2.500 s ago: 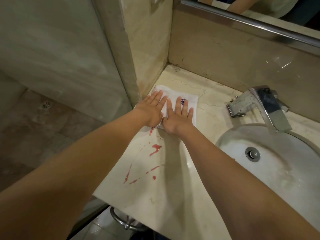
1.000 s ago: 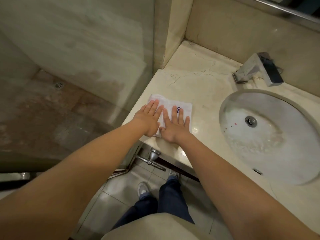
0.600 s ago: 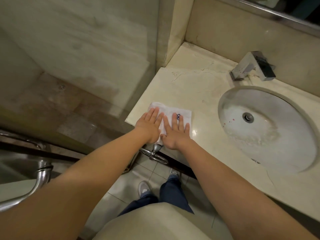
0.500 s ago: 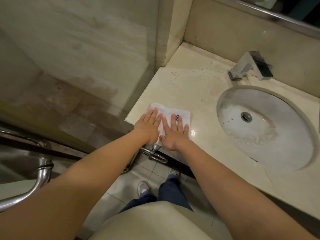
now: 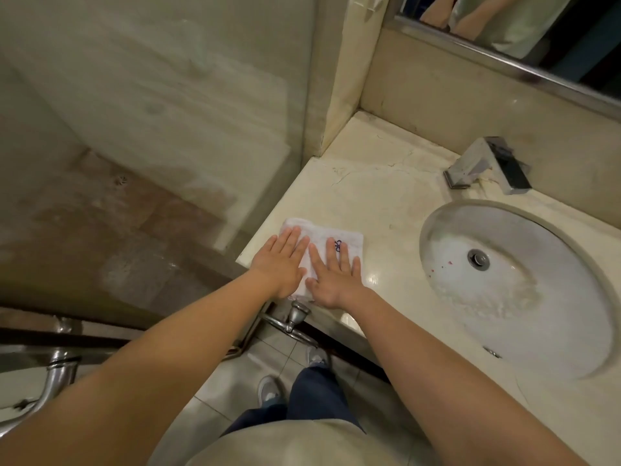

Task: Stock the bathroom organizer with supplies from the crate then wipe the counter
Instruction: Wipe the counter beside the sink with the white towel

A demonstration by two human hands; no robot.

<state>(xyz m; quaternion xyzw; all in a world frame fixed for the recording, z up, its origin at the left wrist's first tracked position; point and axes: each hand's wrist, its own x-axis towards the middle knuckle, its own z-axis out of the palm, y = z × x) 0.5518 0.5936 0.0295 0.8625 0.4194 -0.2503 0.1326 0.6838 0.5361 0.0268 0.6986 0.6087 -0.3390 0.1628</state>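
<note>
Wiping surface: counter (image 5: 379,196), pale marble, the biggest thing in my feed. The red streaks that lay on it 2.5 s ago no longer show. I judge the left stretch wiped. The part right of the basin is mostly out of frame, so unchecked.
Sink: sink (image 5: 554,314), an oval basin set into the counter, to the right of my hands, with the drain in the middle.
Faucet: faucet (image 5: 484,166) at the back rim of the sink. I cannot tell if it runs.
Cloth: cloth (image 5: 319,235), white, folded, with a blue mark. It lies flat at the counter's front left corner, right at the edge. 2.5 s ago it sat back by the wall, so it has been dragged toward me over the spill. It has barely shifted in the last half second. My guess is this pass is over and the next move is lifting or repositioning.
Left hand: left hand (image 5: 280,264) is flat on the cloth's left half, fingers straight and together, pressing, gripping nothing.
Right hand: right hand (image 5: 334,277) is flat on the right half, fingers straight and slightly spread, pressing, gripping nothing.
Red specks: red specks (image 5: 443,265), tiny dots on the basin wall left of the drain, not on the counter.
Crate, organizer: neither is in view, so I cannot tell how the stocking stands.
</note>
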